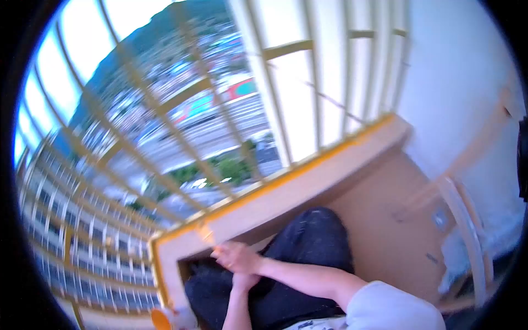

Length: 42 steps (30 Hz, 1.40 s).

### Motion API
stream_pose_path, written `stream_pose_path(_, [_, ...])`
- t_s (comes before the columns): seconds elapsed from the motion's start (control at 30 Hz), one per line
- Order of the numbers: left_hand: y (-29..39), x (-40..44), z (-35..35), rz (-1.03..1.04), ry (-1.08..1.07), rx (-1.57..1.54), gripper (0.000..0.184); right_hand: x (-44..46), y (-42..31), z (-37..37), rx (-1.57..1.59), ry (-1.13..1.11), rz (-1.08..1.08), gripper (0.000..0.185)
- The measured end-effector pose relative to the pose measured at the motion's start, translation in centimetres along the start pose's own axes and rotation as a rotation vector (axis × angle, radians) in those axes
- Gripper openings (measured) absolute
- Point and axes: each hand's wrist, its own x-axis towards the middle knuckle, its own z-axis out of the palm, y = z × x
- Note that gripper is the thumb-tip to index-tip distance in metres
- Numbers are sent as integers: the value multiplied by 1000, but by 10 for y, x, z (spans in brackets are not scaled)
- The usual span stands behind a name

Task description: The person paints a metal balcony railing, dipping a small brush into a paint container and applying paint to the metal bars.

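Observation:
My right hand (235,257) is closed around a small paintbrush (205,234) whose head is covered in yellow-orange paint. The brush head is over the pale ledge (286,192), close to the yellow stripe along its outer edge; blur hides whether they touch. Just under my right hand and wrist is my left hand (245,281), touching or overlapping it, with its fingers hidden. At the lower left, a cup (164,319) with orange-yellow inside stands close to the ledge corner.
Metal bars (144,93) rise from the ledge's outer edge, with buildings and a hillside far below. My bent knees (313,236) lie against the ledge. On the right are a brown floor (385,203), a white wall (456,71) and a curved wooden piece (467,236).

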Motion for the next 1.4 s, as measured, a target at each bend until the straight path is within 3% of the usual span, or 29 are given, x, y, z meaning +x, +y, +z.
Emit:
stream_pose_path(0.03, [-5,-9,5,-15,-1,57,43,-1,1,11,-8,9,-49,21])
stream_pose_path(0.13, [48,-2,-18,-49,31,134,31,6,-23,-10,694,-249,730,23])
stream_pose_path(0.17, [51,2,-12,49,251,-10,29,6,-9,-8,63,-103,118,28])
stream_pose_path(0.2, [68,5,-25,31,216,14,23,10,-8,-14,54,-78,44,32])
stream_pose_path(0.27, [64,15,-15,-84,203,-11,16,25,-21,-29,50,-122,78,34])
stream_pose_path(0.4, [118,-21,-77,-224,133,5,18,28,-22,-31,105,-149,43,32])
stream_pose_path(0.5, [144,-98,-115,-86,424,-16,34,23,-16,-31,32,-151,28,31])
stream_pose_path(0.6, [163,-184,-140,-408,798,-2,39,24,-12,-34,27,-140,71,30])
stream_pose_path(0.7, [133,-255,-117,-825,1296,-89,76,29,-25,-23,78,-134,104,29])
stream_pose_path(0.77, [111,-271,-124,-909,1353,-82,89,49,-58,-2,225,-147,-9,30])
stream_pose_path(0.8, [105,-267,-129,-875,1375,-70,90,59,-78,10,243,-180,-95,32])
stream_pose_path(0.87, [91,-255,-138,-859,1449,-161,93,57,-124,46,568,-253,89,35])
stream_pose_path(1.03, [60,-237,-140,-813,1540,-266,100,52,-197,115,701,-231,252,37])
stream_pose_path(1.1, [55,-234,-145,-881,1480,2,104,46,-211,124,761,-163,341,38])
stream_pose_path(1.23, [59,-210,-154,-738,1571,-270,102,41,-213,121,795,-128,335,40])
stream_pose_path(1.37, [56,-190,-177,-639,1462,-218,104,56,-194,100,762,-102,266,44])
stream_pose_path(1.4, [54,-180,-189,-625,1439,-333,105,70,-185,95,701,-73,224,44])
